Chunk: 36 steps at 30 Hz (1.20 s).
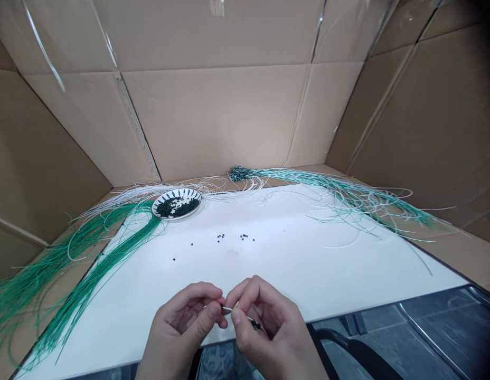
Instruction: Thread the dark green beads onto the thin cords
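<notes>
My left hand [185, 327] and my right hand [264, 327] meet low in the middle of the view, just over the near edge of a white board [269, 269]. Both pinch a thin white strand [235, 312] between fingers and thumb. Small dark beads [255, 325] sit on the strand beside my right fingers, partly hidden by them. Several loose dark beads [229, 237] lie scattered on the board ahead of my hands. Farther back, a patterned white-and-black plate [176, 203] holds a heap of similar beads.
Long green and white strands [90, 248] spread over the left side, and a bundle of green strands [328, 190] runs along the back right. Cardboard walls [221, 116] surround the board. A dark chair back [356, 353] and tiled floor show at lower right.
</notes>
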### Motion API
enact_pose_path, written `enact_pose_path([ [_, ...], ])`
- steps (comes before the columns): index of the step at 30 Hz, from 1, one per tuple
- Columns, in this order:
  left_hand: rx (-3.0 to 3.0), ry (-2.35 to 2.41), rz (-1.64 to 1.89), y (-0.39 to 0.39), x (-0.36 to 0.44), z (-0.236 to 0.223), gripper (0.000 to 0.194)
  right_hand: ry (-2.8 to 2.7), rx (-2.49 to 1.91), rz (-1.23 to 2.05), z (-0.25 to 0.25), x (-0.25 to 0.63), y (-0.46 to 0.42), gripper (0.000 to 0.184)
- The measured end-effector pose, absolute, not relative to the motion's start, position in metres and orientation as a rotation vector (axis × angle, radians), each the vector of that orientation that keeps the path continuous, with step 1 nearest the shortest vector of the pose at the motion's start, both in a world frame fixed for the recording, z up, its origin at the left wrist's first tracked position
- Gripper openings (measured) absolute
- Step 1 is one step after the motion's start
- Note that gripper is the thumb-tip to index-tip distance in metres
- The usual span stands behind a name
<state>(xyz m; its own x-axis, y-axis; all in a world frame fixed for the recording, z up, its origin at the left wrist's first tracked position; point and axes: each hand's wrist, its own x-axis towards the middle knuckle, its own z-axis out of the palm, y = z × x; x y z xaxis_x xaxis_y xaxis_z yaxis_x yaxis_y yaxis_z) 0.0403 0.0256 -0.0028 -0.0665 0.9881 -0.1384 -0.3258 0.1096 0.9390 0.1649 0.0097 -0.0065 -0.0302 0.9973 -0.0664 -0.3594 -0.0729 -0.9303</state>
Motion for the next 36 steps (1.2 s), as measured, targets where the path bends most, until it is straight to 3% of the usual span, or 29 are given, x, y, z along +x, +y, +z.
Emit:
enact_pose_path([
  [24,0.809,1.088,1.353,0.0265,0.0452,-0.0012,0.034,-0.921,-0.983,1.4,-0.0059,0.1633,0.0107,0.016],
  [36,0.77,1.096,1.271,0.0274,0.0428,0.0,0.036,-0.888,-0.855,1.433,-0.0127,0.1636,0.0155,0.023],
])
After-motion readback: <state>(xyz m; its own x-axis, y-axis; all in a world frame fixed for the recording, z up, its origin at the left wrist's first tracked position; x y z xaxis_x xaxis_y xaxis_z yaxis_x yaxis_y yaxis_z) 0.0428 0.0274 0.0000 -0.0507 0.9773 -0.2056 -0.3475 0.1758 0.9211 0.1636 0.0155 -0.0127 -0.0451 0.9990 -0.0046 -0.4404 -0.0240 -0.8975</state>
